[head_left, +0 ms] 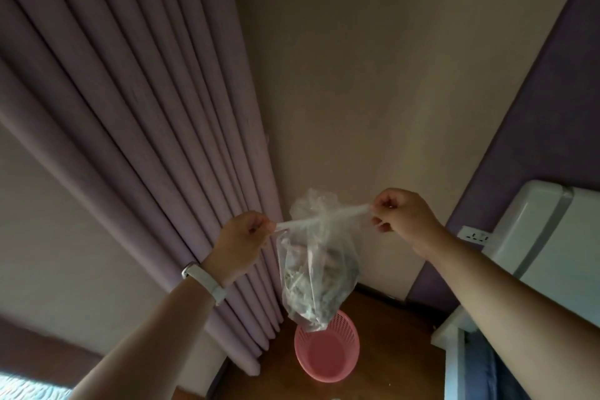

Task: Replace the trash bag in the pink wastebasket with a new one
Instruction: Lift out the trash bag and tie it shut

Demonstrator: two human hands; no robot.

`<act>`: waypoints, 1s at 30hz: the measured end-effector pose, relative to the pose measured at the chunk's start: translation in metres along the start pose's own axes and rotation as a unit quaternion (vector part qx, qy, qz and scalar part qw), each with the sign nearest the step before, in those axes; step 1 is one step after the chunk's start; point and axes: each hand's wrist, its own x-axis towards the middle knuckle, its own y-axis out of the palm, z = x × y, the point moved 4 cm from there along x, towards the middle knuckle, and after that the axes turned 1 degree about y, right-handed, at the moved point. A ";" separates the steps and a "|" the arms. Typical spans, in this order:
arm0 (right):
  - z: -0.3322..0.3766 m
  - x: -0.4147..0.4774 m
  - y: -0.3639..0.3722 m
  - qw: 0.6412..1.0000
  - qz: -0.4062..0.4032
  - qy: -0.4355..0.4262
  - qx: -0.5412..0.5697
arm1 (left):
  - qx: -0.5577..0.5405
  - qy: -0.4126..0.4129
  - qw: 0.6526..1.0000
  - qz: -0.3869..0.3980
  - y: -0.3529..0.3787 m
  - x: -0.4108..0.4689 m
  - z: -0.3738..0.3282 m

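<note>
- Hanging in the air between the two hands is the clear trash bag [316,273], its lower part bulging with pale, crumpled rubbish; its top is gathered, and a puff of loose plastic stands above the gather
- Two twisted strands of the bag's mouth stretch out sideways from the gather, one to each hand, drawn taut in a nearly level line
- The left hand [242,237] is closed round the end of the left strand, fingers curled and the plastic pinched at the fingertips; a white wristband [207,281] sits on that wrist
- The right hand [406,217] pinches the end of the right strand between thumb and forefinger, the other fingers curled in below
- The pink wastebasket [328,354] stands upright on the brown wooden floor [389,328], below the bag; in this view the bag's bottom overlaps the basket's far rim, and whether they touch I cannot tell; the basket's latticed wall and pink bottom show plainly
- A mauve pleated curtain [146,107] hangs to the left, reaching the floor just beside the basket; a beige wall [373,75] fills the corner behind
- On the right, a purple wall carries a white socket [475,235]; near it stands a white, rounded cabinet-like object [552,237], which I cannot identify further
</note>
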 end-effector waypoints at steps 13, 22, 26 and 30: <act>0.018 -0.018 0.033 0.981 0.059 -0.141 -0.121 | -0.063 0.037 0.997 -0.018 0.006 -0.002 -0.017; 0.062 -0.038 0.087 0.957 0.159 -0.206 -0.131 | -0.122 0.104 0.986 0.032 0.012 -0.017 -0.047; 0.069 -0.049 0.101 0.962 0.202 -0.172 -0.057 | -0.183 0.112 0.975 0.052 0.001 -0.028 -0.037; 0.074 -0.063 0.118 0.961 0.225 -0.159 -0.017 | -0.148 0.110 0.983 -0.001 -0.013 -0.040 -0.030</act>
